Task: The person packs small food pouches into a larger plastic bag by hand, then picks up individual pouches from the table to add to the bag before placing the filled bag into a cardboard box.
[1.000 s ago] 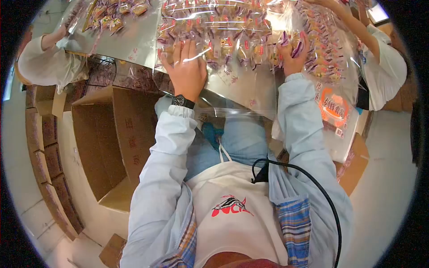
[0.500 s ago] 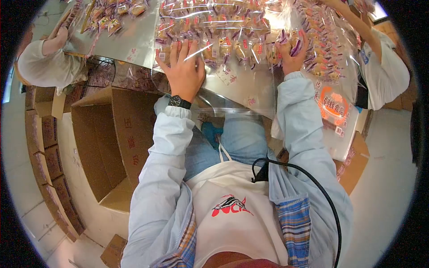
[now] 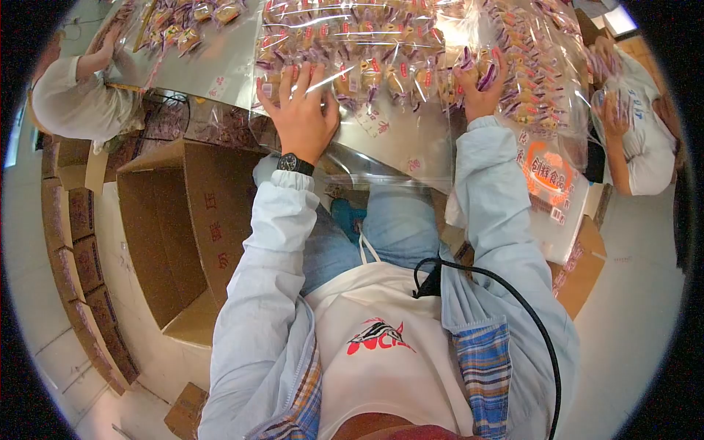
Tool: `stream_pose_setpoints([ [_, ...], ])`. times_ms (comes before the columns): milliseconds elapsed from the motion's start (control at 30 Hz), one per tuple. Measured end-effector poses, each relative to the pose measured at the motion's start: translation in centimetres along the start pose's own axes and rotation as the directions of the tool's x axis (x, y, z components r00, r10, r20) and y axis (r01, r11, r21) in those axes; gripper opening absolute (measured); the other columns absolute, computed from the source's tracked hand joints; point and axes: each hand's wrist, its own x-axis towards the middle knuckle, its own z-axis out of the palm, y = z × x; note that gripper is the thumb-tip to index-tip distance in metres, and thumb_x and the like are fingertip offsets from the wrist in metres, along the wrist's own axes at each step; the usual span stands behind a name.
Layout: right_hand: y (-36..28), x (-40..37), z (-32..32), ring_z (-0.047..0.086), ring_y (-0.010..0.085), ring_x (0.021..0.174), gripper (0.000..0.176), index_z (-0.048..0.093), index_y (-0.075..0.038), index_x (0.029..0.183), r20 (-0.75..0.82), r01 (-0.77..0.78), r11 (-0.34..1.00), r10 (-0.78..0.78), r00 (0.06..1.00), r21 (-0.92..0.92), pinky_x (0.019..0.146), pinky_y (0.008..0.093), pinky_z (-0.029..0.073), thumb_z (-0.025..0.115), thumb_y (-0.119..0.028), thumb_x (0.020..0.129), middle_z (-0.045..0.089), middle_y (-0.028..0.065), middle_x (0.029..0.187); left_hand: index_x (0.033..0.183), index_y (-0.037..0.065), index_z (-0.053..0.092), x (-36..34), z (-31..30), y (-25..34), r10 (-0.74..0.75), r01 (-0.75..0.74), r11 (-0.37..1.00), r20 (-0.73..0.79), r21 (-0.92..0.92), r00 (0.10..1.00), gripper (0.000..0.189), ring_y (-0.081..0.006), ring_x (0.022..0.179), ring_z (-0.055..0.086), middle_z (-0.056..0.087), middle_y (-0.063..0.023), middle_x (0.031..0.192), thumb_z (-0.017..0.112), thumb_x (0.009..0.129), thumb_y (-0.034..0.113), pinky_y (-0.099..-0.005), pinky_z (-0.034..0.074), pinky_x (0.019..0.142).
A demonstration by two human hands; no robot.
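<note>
My left hand (image 3: 302, 114), with a black watch at its wrist, rests with spread fingers on a large clear plastic bag (image 3: 352, 158). Inside or under the film are rows of small wrapped snacks (image 3: 370, 72) with purple ends and red labels; its fingertips are at the front row. On the right, the fingers of my right hand (image 3: 480, 95) curl round a couple of snack packets (image 3: 485, 75), at the bag's right edge. Glare on the film hides some of the packets.
More wrapped snacks (image 3: 539, 95) lie in rows under film at right, above a printed bag (image 3: 550, 176). An open cardboard box (image 3: 165, 242) stands at lower left. Co-workers sit at left (image 3: 84, 103) and right (image 3: 634, 110). A black cable (image 3: 539, 323) crosses my right sleeve.
The right co-worker's arms have drawn back from the table, and packets now show by their hands. The left co-worker has shifted slightly. My own hands have hardly moved.
</note>
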Motion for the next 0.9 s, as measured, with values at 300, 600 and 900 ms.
stream_pose_setpoints([
  [300, -0.8, -0.1, 0.1, 0.047, 0.0280, 0.132, 0.099, 0.039, -0.012, 0.151, -0.001, 0.000, 0.998, 0.000, 1.000, -0.062, 0.114, 0.0402, 0.037, 0.095, -0.023, 0.070, 0.047, 0.0144, 0.143, 0.141, 0.019, 0.060, 0.0, -0.3, 0.1, -0.012, 0.012, 1.000, 0.051, 0.004, 0.999, 0.061, -0.0269, 0.140, 0.046, 0.059, -0.0033, 0.145, 0.073, 0.083, 0.032, -0.0642, 0.017, 0.121],
  [600, -0.6, 0.0, 0.2, 0.048, 0.0266, 0.130, 0.098, 0.040, -0.013, 0.150, -0.006, 0.000, 1.000, 0.000, 1.000, -0.002, 0.112, 0.0388, 0.039, 0.095, -0.017, 0.069, 0.049, 0.0130, 0.140, 0.143, 0.022, 0.058, 0.5, -1.4, 0.2, -0.067, 0.072, 0.997, 0.176, -0.019, 0.982, 0.060, -0.0297, 0.143, 0.042, 0.054, -0.0037, 0.149, 0.068, 0.084, 0.029, -0.0665, 0.028, 0.114],
  [900, 0.0, -0.1, 0.0, 0.048, 0.0268, 0.130, 0.099, 0.039, -0.013, 0.151, -0.007, -0.015, 1.000, 0.015, 1.000, -0.027, 0.112, 0.0396, 0.040, 0.096, -0.021, 0.070, 0.047, 0.0134, 0.142, 0.139, 0.017, 0.058, 0.5, -2.2, 1.7, -0.007, 0.007, 1.000, 0.051, 0.006, 0.999, 0.057, -0.0330, 0.141, 0.045, 0.056, -0.0079, 0.146, 0.066, 0.083, 0.024, -0.0660, 0.029, 0.114],
])
